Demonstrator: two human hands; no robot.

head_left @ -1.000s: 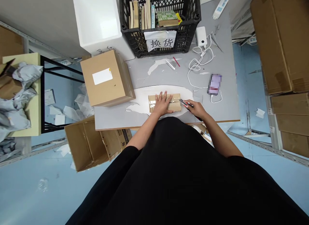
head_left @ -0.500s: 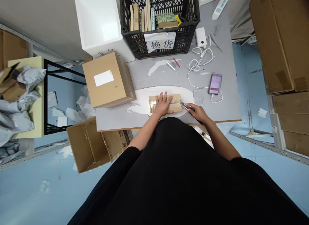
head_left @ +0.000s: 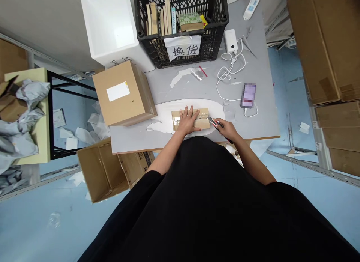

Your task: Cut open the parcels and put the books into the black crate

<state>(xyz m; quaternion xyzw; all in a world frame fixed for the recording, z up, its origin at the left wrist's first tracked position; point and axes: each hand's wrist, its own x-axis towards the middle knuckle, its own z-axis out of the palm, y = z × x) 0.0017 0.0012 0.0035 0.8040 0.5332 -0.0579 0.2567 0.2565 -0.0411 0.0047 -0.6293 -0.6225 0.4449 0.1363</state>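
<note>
A small taped cardboard box (head_left: 203, 123) lies on a white worn patch (head_left: 163, 109) of the grey table. My left hand (head_left: 188, 121) rests flat on the box with its fingers spread. In my right hand (head_left: 228, 131) is a dark utility knife (head_left: 220, 129), gripped by the handle. Its blade points left and is at the right end of the box, by the seam between the flaps; whether it cuts into the tape is too small to tell.
Left on the table stands a larger cardboard box (head_left: 121, 95). Behind are a white bin (head_left: 109, 25) and a black crate (head_left: 184, 58) with books. A phone (head_left: 249, 95) with a white cable (head_left: 224, 77) lies to the right. An open carton (head_left: 98, 172) is below the table's left edge.
The view has shifted slightly. The knife blade has come a little closer to the right end of the small box. My left hand stays on the box.
</note>
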